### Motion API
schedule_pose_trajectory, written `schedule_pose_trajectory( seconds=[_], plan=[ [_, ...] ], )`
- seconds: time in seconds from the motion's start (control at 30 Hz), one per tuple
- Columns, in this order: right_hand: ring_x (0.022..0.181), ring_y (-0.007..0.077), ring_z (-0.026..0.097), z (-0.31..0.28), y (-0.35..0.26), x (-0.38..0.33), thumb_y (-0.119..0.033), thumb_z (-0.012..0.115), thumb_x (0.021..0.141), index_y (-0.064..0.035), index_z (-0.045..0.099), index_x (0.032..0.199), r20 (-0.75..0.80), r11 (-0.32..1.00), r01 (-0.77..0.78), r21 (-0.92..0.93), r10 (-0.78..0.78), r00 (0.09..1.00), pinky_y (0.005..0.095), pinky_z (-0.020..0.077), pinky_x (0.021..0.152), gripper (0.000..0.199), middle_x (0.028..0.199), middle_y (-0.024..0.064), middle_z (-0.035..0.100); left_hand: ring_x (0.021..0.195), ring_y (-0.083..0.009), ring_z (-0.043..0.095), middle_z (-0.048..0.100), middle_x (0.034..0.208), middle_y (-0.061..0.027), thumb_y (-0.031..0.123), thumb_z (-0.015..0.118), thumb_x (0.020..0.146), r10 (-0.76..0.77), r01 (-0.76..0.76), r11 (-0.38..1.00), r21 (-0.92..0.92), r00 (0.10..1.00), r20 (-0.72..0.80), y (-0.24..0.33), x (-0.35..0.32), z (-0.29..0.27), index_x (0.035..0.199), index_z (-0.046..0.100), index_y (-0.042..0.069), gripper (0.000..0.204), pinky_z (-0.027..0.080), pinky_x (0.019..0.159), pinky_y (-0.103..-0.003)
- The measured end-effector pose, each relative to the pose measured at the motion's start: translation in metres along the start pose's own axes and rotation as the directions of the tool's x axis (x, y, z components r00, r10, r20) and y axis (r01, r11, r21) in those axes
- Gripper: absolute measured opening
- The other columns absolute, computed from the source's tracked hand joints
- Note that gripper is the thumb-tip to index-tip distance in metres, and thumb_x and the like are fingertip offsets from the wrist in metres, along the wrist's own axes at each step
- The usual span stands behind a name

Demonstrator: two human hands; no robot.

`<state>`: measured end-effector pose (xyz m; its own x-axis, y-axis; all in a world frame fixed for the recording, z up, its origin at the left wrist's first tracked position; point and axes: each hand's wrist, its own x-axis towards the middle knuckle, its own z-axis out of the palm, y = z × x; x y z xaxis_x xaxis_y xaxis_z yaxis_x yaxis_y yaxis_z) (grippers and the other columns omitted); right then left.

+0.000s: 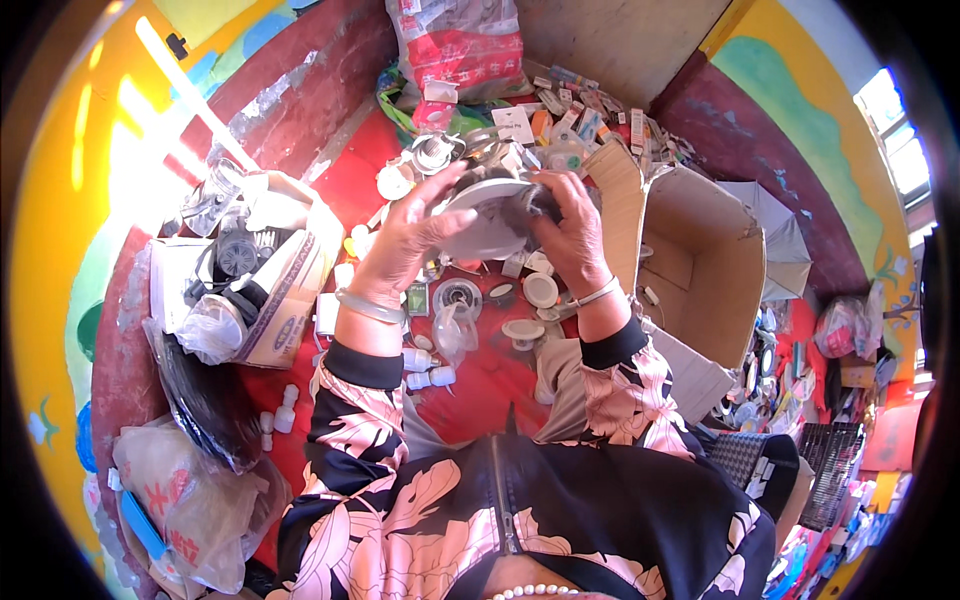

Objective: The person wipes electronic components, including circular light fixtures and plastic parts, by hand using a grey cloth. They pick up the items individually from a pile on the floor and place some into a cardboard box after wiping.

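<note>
In front of my chest, my left hand is closed round the edge of a white round disc that looks like a lamp fitting, thumb on its face. At the disc's right side, my right hand pinches a dark, bunched cloth-like thing against it; blur hides its exact kind. Below the hands, a ringed round lamp and several white round fittings, one a small white disc, lie on a red cloth. White bulbs are near my left forearm.
An open cardboard box stands on the right, and a carton of lamps and dark parts on the left. Beyond my hands lie small boxed packages and a red-and-white bag. Plastic bags are at lower left.
</note>
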<state>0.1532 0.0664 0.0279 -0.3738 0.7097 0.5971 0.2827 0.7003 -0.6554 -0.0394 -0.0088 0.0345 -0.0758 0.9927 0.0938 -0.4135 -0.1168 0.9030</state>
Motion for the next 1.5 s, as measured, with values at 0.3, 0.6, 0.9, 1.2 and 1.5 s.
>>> schedule_pose_trajectory(
  seconds=[0.3,0.6,0.9,1.2,1.5],
  plan=[
    [0.084,0.0275,0.056,0.009,-0.015,-0.005,0.003,0.062,0.06,-0.0051,0.064,0.093,-0.279,0.842,0.292,-0.454,-0.445,0.851,0.0373,0.0456,0.076,0.035,0.092,0.0087,0.058,0.094,-0.0246,0.06,0.064,0.099,-0.0139,0.036,0.05,0.094,-0.158,0.08,0.83,-0.552,0.983,-0.097,-0.064,0.005,-0.004,0.102,0.061,-0.003,0.041,0.046,0.09,-0.038],
    [0.088,0.0232,0.054,0.038,-0.028,-0.015,-0.003,0.066,0.06,-0.0078,0.065,0.097,0.119,0.72,0.61,-0.331,-0.609,0.784,0.0388,0.0454,0.082,0.037,0.096,0.0036,0.053,0.108,-0.0268,0.055,0.057,0.121,-0.0102,0.049,0.029,0.097,0.043,0.083,0.58,-0.81,0.99,0.132,-0.035,0.002,0.009,0.126,0.048,0.006,0.055,0.04,0.098,-0.041],
    [0.09,0.0259,0.059,0.035,-0.039,-0.012,0.005,0.064,0.062,-0.0072,0.065,0.098,0.045,0.853,0.52,-0.034,-0.519,0.854,0.034,0.0503,0.078,0.038,0.097,0.0077,0.06,0.116,-0.0278,0.052,0.054,0.125,-0.0131,0.042,0.03,0.098,0.172,-0.162,0.662,-0.732,0.983,-0.062,-0.001,0.001,-0.001,0.128,0.047,0.004,0.052,0.038,0.102,-0.043],
    [0.108,0.0284,0.056,0.003,-0.017,0.001,-0.031,0.045,0.097,-0.001,0.041,0.131,0.063,0.154,-0.138,0.978,0.414,0.908,0.0422,0.0442,0.094,0.046,0.12,0.0145,0.056,0.125,-0.0324,0.043,0.045,0.135,-0.0148,0.05,0.035,0.095,0.265,-0.338,0.698,-0.632,0.941,-0.21,0.009,0.004,-0.009,0.135,0.038,0.005,0.061,0.033,0.105,-0.05],
    [0.094,0.0192,0.057,0.006,-0.023,0.016,-0.016,0.048,0.095,-0.0073,0.046,0.12,-0.146,0.274,-0.008,0.962,0.536,0.832,0.0318,0.0472,0.083,0.027,0.104,0.0075,0.058,0.116,-0.0262,0.052,0.051,0.126,-0.0139,0.048,0.032,0.098,0.075,-0.114,0.768,-0.63,0.993,-0.088,-0.016,0.005,0.011,0.131,0.04,0.002,0.057,0.043,0.097,-0.04]
  ],
)
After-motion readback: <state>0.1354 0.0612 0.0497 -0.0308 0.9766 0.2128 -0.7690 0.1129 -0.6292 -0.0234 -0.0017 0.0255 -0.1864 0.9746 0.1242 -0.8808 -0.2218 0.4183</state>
